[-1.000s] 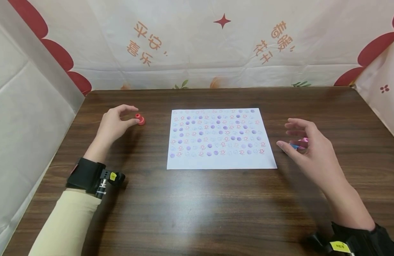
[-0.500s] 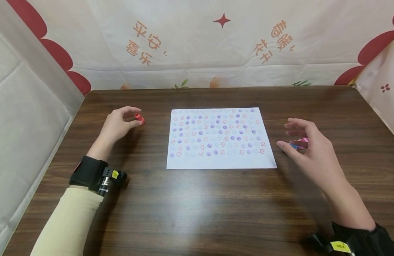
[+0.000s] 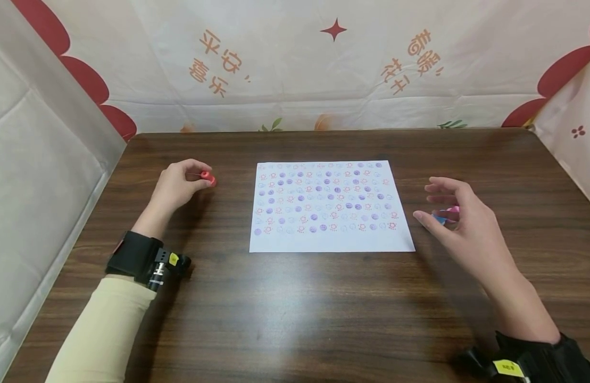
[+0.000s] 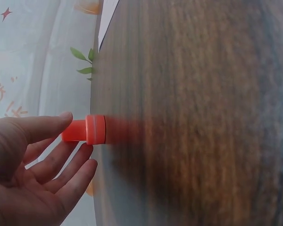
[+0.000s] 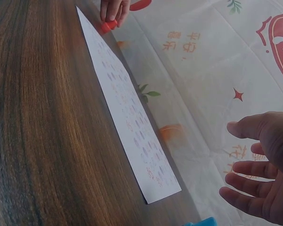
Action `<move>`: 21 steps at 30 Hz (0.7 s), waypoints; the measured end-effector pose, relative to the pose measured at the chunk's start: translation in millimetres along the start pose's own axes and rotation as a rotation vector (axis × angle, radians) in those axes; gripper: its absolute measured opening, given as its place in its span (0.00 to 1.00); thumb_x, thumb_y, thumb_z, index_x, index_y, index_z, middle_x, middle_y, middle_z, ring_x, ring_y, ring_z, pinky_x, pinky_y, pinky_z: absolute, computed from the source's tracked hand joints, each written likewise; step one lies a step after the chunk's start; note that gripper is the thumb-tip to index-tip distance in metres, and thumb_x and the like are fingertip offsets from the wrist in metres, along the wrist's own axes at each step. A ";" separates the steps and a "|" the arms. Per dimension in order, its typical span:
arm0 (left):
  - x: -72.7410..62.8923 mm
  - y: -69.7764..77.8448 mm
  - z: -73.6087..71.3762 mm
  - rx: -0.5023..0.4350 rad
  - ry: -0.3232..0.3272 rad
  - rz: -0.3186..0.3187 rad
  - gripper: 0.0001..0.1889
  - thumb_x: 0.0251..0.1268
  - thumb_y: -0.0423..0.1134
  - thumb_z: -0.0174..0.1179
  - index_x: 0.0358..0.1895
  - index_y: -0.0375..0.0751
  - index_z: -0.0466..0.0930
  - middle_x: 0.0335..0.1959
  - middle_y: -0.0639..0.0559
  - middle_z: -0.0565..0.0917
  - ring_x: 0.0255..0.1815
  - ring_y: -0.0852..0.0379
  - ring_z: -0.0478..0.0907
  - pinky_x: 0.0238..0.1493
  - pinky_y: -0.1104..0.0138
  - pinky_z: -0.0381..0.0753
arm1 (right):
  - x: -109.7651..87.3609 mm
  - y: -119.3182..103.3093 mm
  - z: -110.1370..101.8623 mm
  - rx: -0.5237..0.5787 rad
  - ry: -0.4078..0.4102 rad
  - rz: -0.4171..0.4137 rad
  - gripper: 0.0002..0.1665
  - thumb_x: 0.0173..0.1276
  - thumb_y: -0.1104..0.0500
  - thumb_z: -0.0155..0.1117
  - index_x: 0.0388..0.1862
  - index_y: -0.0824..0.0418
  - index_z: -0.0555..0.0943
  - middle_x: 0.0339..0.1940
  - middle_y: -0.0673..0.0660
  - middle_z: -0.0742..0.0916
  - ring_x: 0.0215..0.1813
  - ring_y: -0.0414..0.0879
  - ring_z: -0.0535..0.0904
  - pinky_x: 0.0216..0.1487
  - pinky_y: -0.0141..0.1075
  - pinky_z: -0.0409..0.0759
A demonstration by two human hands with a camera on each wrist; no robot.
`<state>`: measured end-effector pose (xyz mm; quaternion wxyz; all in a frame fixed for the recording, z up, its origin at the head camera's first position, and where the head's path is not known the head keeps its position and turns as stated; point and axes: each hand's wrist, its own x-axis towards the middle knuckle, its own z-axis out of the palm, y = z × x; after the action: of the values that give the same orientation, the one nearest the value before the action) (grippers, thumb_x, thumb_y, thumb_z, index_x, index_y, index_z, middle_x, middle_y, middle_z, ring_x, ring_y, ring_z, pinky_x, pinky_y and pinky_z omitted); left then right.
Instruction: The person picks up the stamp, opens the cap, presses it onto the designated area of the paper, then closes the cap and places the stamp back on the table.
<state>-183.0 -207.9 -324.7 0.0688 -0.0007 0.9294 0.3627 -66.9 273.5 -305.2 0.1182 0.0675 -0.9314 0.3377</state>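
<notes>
Red stamp, over at the left of the bench, well apart from the paper, and there in the left hand, pinched lightly between thumb and fingers! Thumb tip on the narrow handle, fingertips round the opposite side, broad base towards the bench, all clear in the left wrist view. Actual contact between base and bench: hard to call at so shallow an angle. Across to the other flank, and the right hand: fingers spread and loosely bent, not pinching anything, just beside a blue piece and a pink piece, both partly hidden behind it. As for progress, well advanced, judging by that paper: row upon row of marks from the top edge down, purple discs, red flower-like outlines and pale blue rings, all mixed together. Left over, just the bare strip along the near edge, apparently room for another row or so. And the step in hand, as a fair reading: a hold on the red stamp off to the side, with no stamping under way on the paper.
</notes>
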 end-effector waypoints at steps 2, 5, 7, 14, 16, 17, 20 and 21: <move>0.3 0.2 0.4 0.012 0.010 -0.004 0.17 0.70 0.37 0.62 0.59 0.37 0.78 0.58 0.34 0.81 0.60 0.39 0.78 0.58 0.49 0.75 | 0.0 0.1 0.0 0.001 0.000 -0.002 0.41 0.60 0.65 0.74 0.71 0.58 0.67 0.59 0.63 0.82 0.50 0.20 0.69 0.48 0.09 0.63; -0.2 0.4 0.5 0.026 0.028 -0.008 0.14 0.71 0.37 0.60 0.57 0.38 0.78 0.56 0.34 0.82 0.59 0.40 0.78 0.57 0.48 0.74 | -0.3 0.1 -0.1 -0.001 -0.001 -0.001 0.41 0.60 0.65 0.74 0.71 0.59 0.67 0.59 0.63 0.81 0.50 0.20 0.69 0.48 0.08 0.63; -0.8 0.1 0.5 0.027 0.036 -0.010 0.14 0.72 0.38 0.59 0.56 0.38 0.79 0.56 0.34 0.82 0.58 0.40 0.78 0.57 0.48 0.73 | -0.5 0.1 -0.2 -0.006 -0.002 0.002 0.41 0.60 0.65 0.75 0.71 0.59 0.67 0.59 0.63 0.81 0.50 0.20 0.69 0.48 0.08 0.63; -2.4 -1.6 0.1 0.012 0.056 -0.017 0.15 0.71 0.40 0.61 0.55 0.37 0.79 0.55 0.35 0.83 0.57 0.41 0.79 0.54 0.51 0.75 | -0.7 0.8 0.2 -0.008 -0.001 0.002 0.41 0.60 0.65 0.75 0.71 0.58 0.67 0.59 0.63 0.81 0.50 0.19 0.69 0.48 0.07 0.63; -3.0 -1.4 0.0 0.009 0.059 -0.011 0.15 0.71 0.41 0.61 0.56 0.37 0.79 0.55 0.35 0.83 0.57 0.42 0.79 0.54 0.52 0.75 | -0.6 0.9 0.5 -0.003 0.000 -0.002 0.41 0.60 0.65 0.74 0.71 0.59 0.67 0.59 0.63 0.81 0.50 0.20 0.69 0.48 0.08 0.63; -3.4 -1.2 0.0 0.009 0.061 -0.008 0.15 0.71 0.41 0.61 0.56 0.37 0.79 0.55 0.36 0.83 0.57 0.42 0.80 0.54 0.52 0.75 | -0.5 1.0 0.6 -0.001 0.001 -0.003 0.41 0.60 0.65 0.74 0.71 0.59 0.67 0.59 0.63 0.81 0.50 0.20 0.70 0.48 0.08 0.63; -5.0 0.4 -0.3 0.004 0.069 0.001 0.15 0.72 0.42 0.61 0.56 0.38 0.79 0.55 0.36 0.83 0.57 0.42 0.80 0.54 0.52 0.76 | -0.8 0.9 1.0 -0.001 -0.001 -0.002 0.41 0.61 0.65 0.74 0.71 0.59 0.67 0.59 0.63 0.81 0.50 0.20 0.70 0.48 0.08 0.63; -5.6 1.1 -0.3 0.001 0.072 0.005 0.15 0.72 0.42 0.60 0.56 0.38 0.79 0.56 0.37 0.83 0.57 0.42 0.81 0.54 0.52 0.76 | -0.9 0.8 1.1 -0.002 -0.001 -0.001 0.41 0.61 0.65 0.74 0.71 0.58 0.67 0.59 0.63 0.81 0.50 0.20 0.70 0.48 0.08 0.63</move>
<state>-177.6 -207.6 -323.0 0.0342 -0.0113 0.9315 0.3620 -66.5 273.5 -306.7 0.1180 0.0678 -0.9317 0.3367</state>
